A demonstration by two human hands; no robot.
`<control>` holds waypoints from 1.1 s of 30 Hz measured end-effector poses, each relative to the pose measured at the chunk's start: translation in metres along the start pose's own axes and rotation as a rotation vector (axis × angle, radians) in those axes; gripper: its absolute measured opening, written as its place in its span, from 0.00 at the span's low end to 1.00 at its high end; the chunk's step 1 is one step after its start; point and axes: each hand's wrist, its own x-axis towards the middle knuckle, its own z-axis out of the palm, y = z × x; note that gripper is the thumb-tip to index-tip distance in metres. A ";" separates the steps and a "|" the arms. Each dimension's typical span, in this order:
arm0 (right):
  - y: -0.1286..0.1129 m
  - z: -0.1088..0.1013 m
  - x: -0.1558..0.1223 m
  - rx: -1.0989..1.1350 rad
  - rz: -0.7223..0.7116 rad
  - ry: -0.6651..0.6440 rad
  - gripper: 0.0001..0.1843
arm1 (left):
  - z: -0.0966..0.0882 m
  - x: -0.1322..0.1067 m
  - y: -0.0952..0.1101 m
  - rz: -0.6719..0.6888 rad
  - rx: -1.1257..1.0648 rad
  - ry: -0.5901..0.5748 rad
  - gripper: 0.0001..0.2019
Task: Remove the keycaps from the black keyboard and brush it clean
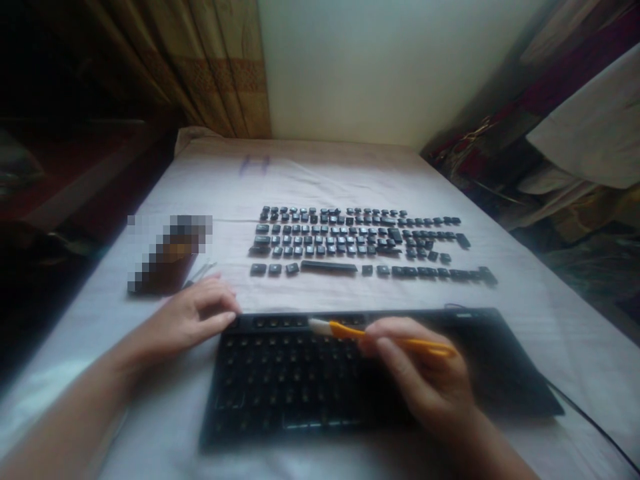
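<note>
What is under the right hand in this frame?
The keyboard lies beneath the right hand, which grips an orange-handled brush; the part directly behind the hand is covered.

This is looking like a room in a home: a patterned curtain [220, 73] is hanging beside a plain wall [340, 73]. White fabric [600, 120] is draping near a cloth-covered counter [325, 180].

A head-worn camera is looking forward and down, closely over a black rectangular plastic keyboard [357, 385]. It is facing a smooth pale-green wall [345, 67] beyond
</note>
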 end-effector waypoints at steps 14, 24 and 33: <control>0.005 0.005 -0.003 0.064 0.023 -0.124 0.08 | 0.000 -0.001 0.002 -0.013 -0.007 0.012 0.12; 0.012 -0.010 -0.007 -0.039 0.084 0.026 0.08 | 0.000 -0.001 -0.001 0.016 0.002 0.009 0.12; 0.012 -0.008 -0.005 -0.052 0.030 -0.034 0.07 | 0.001 0.000 0.002 -0.001 0.008 0.018 0.12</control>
